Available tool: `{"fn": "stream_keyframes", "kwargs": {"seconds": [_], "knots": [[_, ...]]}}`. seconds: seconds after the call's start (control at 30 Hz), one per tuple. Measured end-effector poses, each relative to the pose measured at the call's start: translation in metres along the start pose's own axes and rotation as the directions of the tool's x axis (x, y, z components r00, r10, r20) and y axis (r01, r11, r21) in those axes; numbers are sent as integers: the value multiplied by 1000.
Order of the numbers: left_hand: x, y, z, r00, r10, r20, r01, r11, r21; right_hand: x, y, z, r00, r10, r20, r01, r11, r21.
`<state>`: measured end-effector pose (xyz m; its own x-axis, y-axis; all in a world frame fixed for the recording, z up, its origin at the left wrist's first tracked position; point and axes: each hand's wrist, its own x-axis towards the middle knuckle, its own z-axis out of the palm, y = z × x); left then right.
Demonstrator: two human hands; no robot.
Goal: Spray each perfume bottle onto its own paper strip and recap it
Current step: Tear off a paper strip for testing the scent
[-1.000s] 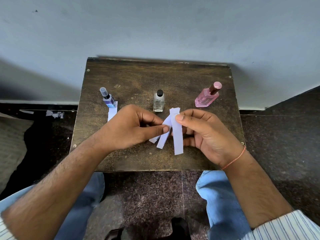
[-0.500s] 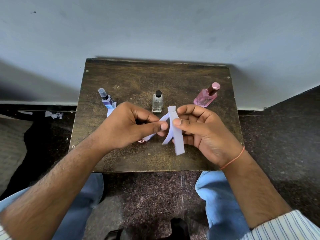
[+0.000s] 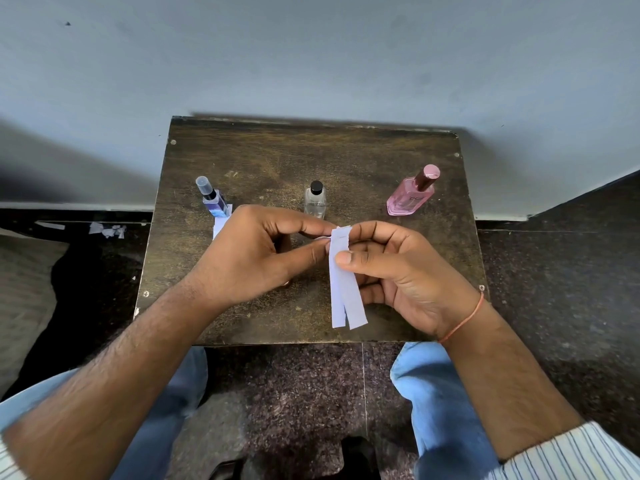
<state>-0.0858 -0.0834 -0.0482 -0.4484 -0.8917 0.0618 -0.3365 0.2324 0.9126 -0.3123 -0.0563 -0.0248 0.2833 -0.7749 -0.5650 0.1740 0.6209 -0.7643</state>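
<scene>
Just below the frame's centre, two white paper strips [image 3: 346, 289] hang side by side with their long axes running nearly straight up and down the picture, upper ends pinched and free lower ends pointing toward the table's near edge. The right hand [image 3: 398, 271] pinches them, its thumb pressed across their faces and its fingers curled behind; the left hand [image 3: 256, 254] pinches at their top end with thumb and forefinger. Across the dark wooden table [image 3: 311, 150], three capped bottles stand in a row: a blue bottle [image 3: 213, 200] at centre-left with another strip [image 3: 220, 226] lying in front of it, partly hidden by the left hand, a clear bottle [image 3: 315, 202] in the middle just above the knuckles, and a pink bottle [image 3: 412, 195] at centre-right. Paper scraps [image 3: 107, 230] lie on the floor at the left.
</scene>
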Motion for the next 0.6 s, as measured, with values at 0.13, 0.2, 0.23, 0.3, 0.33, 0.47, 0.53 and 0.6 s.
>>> {"fn": "stream_keyframes", "kwargs": {"seconds": [0.13,0.2,0.23,0.3,0.33,0.47,0.53,0.6], "knots": [[-1,-1,1,999,12,-46,-14,999,-30,-1,0,1,1000,20,13,-19,1000,-18],[-1,0,1,998,9,-63,-10,1000,-11,-2,-1,1,999,34,9,-33,999,-31],[0,0,1,998,16,-66,-15,1000,4,-2,-2,2,999,39,3,-39,999,-31],[1,0,0,997,36,-67,-34,999,22,-2,-2,2,999,44,-8,-44,999,-31],[1,0,-1,997,44,-70,-42,999,30,-3,-3,2,999,46,-9,-46,998,-32],[1,0,0,991,103,-80,-96,992,88,-4,-2,6,999,38,-16,-39,998,-49],[1,1,0,988,132,-82,-123,987,102,-4,-1,8,999,36,-26,-37,998,-47],[1,1,0,986,149,-79,-140,984,112,-3,0,8,999,31,-29,-32,999,-43]]}}
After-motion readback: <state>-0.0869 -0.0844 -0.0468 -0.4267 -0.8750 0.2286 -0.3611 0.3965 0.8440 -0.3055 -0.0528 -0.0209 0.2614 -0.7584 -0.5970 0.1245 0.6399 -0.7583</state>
